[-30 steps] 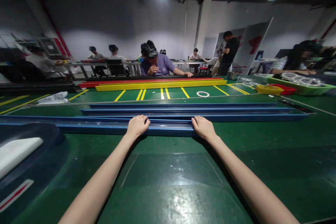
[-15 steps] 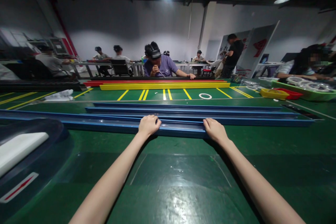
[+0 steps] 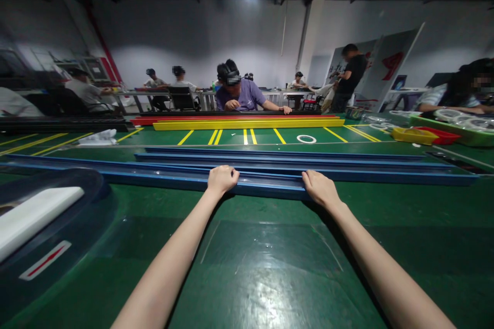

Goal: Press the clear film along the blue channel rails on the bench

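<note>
A long blue channel strip [image 3: 270, 185] lies across the green table [image 3: 266, 272], reaching out toward the left edge of the view. My left hand [image 3: 223, 179] is closed over it near its middle right, fingers curled round the far side. At the strip's right end my right hand [image 3: 319, 186] grips it too, with the fingertips on its upper edge. Right behind it, more blue channel strips [image 3: 386, 176] lie nearly parallel. The undersides of both hands are hidden.
A dark rounded object with a white bar [image 3: 42, 216] stands at the near left. Beyond are a yellow strip [image 3: 247, 125], a white ring [image 3: 306, 139], a yellow tray [image 3: 415, 135] and a green basin [image 3: 474, 136]. A co-worker in purple [image 3: 247, 95] sits opposite.
The view has shifted slightly, so most things sit a little further right. Both hands keep their hold on the blue strip. The co-worker opposite has lowered a hand.
</note>
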The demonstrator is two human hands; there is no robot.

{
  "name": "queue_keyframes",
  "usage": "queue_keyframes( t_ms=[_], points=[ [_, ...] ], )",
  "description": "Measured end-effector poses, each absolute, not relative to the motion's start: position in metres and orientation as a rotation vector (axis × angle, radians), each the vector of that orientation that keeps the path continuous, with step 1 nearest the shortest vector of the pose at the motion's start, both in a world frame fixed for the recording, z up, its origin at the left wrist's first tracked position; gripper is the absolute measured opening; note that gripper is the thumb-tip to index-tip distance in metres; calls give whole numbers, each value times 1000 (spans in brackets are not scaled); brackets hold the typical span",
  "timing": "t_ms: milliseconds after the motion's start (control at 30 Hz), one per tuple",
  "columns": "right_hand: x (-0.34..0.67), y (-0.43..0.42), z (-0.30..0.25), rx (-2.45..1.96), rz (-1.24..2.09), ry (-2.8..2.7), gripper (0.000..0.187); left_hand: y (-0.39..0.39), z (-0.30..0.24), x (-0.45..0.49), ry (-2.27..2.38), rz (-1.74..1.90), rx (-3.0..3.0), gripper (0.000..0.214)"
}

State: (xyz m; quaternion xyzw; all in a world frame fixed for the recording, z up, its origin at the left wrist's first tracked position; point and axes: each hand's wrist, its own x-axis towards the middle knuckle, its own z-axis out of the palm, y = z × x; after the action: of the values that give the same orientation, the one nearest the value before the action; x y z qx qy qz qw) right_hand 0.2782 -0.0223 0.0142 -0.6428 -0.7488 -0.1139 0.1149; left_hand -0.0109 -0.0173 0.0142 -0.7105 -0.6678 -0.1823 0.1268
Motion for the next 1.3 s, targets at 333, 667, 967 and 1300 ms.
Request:
queue_keyframes(
  t_ms=[333, 667, 967, 1300],
  points=[
    [280, -19, 14, -1858, -228, -2185, 36, -14, 14, -10, -1992, -488, -2066, 36],
    [283, -17, 19, -1845, -225, -2286, 40, -14, 9, -13, -1736, -562, -2107, 33],
    [285, -22, 17, -1701, -524, -2275, 42, -13, 5, -17, -1548, -612, -2108, 31],
    [266, -55, 44, -1311, 443, -2418, 30, -26, 27, 11, -1464, -575, -2235, 31]
  ],
)
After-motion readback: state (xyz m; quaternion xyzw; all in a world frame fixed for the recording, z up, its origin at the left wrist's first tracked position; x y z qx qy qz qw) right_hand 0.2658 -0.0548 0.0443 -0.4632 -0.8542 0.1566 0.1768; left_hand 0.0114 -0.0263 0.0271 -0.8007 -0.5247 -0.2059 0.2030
